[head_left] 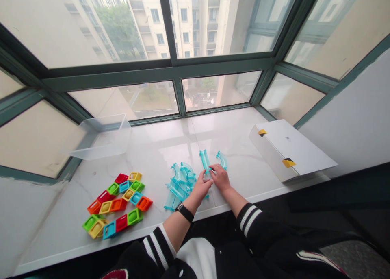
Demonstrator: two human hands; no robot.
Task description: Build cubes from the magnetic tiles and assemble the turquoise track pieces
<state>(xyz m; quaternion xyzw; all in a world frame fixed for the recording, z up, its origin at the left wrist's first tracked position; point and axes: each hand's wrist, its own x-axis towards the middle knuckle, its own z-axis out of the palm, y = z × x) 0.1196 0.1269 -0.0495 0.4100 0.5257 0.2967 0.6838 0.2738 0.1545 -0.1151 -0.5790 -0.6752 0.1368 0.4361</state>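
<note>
Straight blue track piece (204,160): lies near the middle of the counter, pointing away from the person, its near end at the fingers.
Left hand (202,187): thumb and fingers bent towards that end; cannot tell whether they pinch it.
Right hand (220,177): fingers curled in from the right, perhaps steadying the piece; grip hidden.
Curved piece (223,160): just beyond the right hand, apart.
Blue pile (180,189): beside the left hand, apparently kept within reach.
Coloured blocks (118,205): left, in a bent chain.
Counter (152,149): white, glossy; clear bin (112,145) far left, white box (292,149) right.
Room: green-framed windows (152,75) beyond.
</note>
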